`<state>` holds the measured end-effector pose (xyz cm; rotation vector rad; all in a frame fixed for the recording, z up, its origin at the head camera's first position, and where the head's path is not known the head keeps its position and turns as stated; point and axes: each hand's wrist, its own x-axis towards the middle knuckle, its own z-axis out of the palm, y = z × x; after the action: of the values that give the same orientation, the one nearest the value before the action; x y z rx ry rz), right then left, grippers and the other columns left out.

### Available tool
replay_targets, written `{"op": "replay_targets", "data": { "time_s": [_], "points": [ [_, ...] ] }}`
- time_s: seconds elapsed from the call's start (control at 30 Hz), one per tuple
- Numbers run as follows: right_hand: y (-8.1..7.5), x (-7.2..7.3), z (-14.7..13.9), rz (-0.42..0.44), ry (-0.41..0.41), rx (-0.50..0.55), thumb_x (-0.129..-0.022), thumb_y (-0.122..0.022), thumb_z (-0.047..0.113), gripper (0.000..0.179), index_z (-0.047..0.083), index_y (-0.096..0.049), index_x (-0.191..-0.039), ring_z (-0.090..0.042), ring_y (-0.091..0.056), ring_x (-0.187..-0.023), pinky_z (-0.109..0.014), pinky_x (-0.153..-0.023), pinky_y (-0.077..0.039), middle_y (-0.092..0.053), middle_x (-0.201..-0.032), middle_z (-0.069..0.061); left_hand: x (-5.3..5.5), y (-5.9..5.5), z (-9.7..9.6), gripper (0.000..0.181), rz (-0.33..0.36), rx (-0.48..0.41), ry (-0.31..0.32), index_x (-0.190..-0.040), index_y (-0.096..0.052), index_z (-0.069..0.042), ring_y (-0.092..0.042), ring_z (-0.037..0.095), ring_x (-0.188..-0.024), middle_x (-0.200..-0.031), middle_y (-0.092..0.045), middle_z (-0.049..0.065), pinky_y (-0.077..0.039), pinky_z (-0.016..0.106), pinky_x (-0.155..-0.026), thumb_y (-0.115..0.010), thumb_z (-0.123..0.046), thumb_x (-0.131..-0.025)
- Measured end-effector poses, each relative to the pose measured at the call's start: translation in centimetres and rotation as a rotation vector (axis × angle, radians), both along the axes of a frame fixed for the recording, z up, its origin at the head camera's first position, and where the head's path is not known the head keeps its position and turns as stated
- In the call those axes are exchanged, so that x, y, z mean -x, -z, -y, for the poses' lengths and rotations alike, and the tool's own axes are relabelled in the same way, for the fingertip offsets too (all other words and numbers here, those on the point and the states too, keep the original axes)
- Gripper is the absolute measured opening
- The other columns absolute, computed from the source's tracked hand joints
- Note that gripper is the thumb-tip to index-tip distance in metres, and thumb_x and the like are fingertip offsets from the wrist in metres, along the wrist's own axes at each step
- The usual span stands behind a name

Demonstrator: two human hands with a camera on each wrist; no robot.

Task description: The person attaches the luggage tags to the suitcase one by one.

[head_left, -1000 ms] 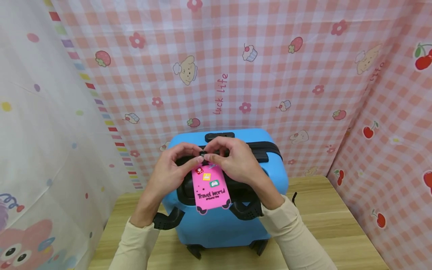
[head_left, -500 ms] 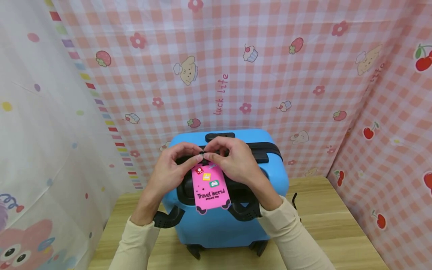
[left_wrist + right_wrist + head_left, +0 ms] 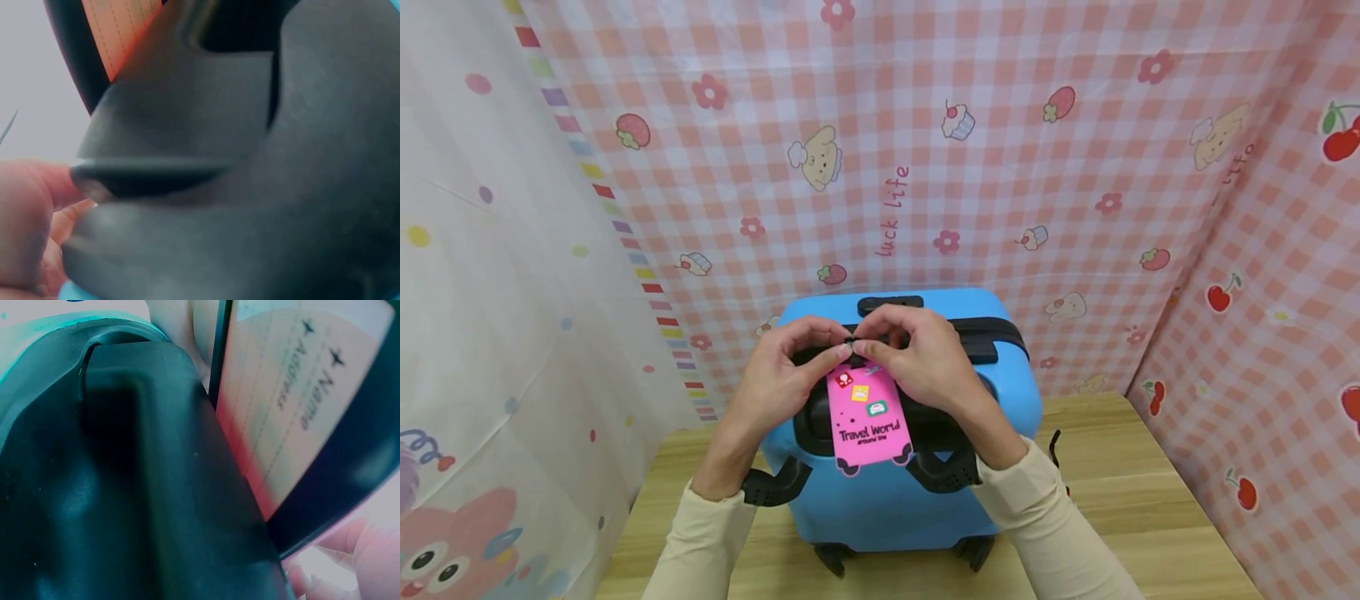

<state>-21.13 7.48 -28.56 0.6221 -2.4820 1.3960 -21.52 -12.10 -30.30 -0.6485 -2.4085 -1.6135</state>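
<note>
A pink luggage tag [image 3: 868,425] printed "Travel World" hangs in front of the black carry handle of a blue suitcase [image 3: 887,512]. Fingertips and thumb of my left hand [image 3: 771,379] pinch the tag's black strap [image 3: 852,342] at its top. From the other side, my right hand [image 3: 928,358] pinches the same strap, thumbs nearly meeting. The fingertips cover much of the strap. In the right wrist view, the back of the tag shows a card [image 3: 287,394] with Name and Address lines, beside the black handle [image 3: 181,437]. That handle [image 3: 187,250] fills most of the left wrist view.
The suitcase stands on a wood-grain table [image 3: 1120,467], with black wheels [image 3: 831,558] at its base. Black wrist-camera mounts [image 3: 778,483] sit under both wrists. A thin black cord [image 3: 1055,450] lies right of the suitcase. Checked and dotted curtains [image 3: 737,167] enclose the table.
</note>
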Motion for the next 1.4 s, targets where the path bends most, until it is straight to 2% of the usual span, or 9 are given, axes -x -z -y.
{"op": "replay_targets", "data": {
  "time_s": [0.67,0.8,1.07,1.4],
  "points": [
    [-0.03,-0.22,0.1,-0.006,-0.012,0.011,-0.091,-0.073,0.02,0.005,0.019,-0.075,-0.095,-0.019,-0.053,-0.068,-0.035,-0.06,-0.043,-0.062,-0.076,0.002,-0.02,0.33,0.12,0.017,-0.008,-0.006,-0.01,-0.107,-0.072,-0.011,-0.065,0.017,-0.092,-0.099,-0.073,0.004,-0.054,0.03,-0.08,-0.071,-0.019,-0.092],
    [-0.04,-0.14,-0.08,0.013,-0.023,0.003,-0.091,-0.073,0.021,0.007,0.019,-0.074,-0.097,-0.02,-0.053,-0.068,-0.035,-0.059,-0.042,-0.06,-0.075,0.0,-0.06,0.35,0.2,0.018,-0.019,-0.005,0.012,-0.108,-0.072,-0.011,-0.065,0.016,-0.093,-0.101,-0.072,0.004,-0.054,0.031,-0.082,-0.072,-0.02,-0.092],
    [-0.05,-0.04,-0.45,0.034,-0.066,0.0,-0.088,-0.076,0.019,0.011,0.016,-0.074,-0.098,-0.02,-0.055,-0.07,-0.034,-0.061,-0.045,-0.064,-0.083,0.002,-0.2,0.32,0.48,0.02,-0.023,-0.005,0.061,-0.11,-0.07,-0.011,-0.065,0.017,-0.096,-0.104,-0.072,0.004,-0.054,0.032,-0.084,-0.073,-0.017,-0.091],
    [-0.07,-0.14,-0.52,0.02,-0.081,0.004,-0.088,-0.076,0.018,0.013,0.015,-0.073,-0.1,-0.019,-0.055,-0.071,-0.034,-0.061,-0.045,-0.065,-0.086,0.001,-0.23,0.29,0.56,0.022,-0.023,-0.004,0.066,-0.112,-0.07,-0.01,-0.065,0.017,-0.097,-0.105,-0.071,0.005,-0.054,0.033,-0.084,-0.073,-0.017,-0.09]
  ]
}}
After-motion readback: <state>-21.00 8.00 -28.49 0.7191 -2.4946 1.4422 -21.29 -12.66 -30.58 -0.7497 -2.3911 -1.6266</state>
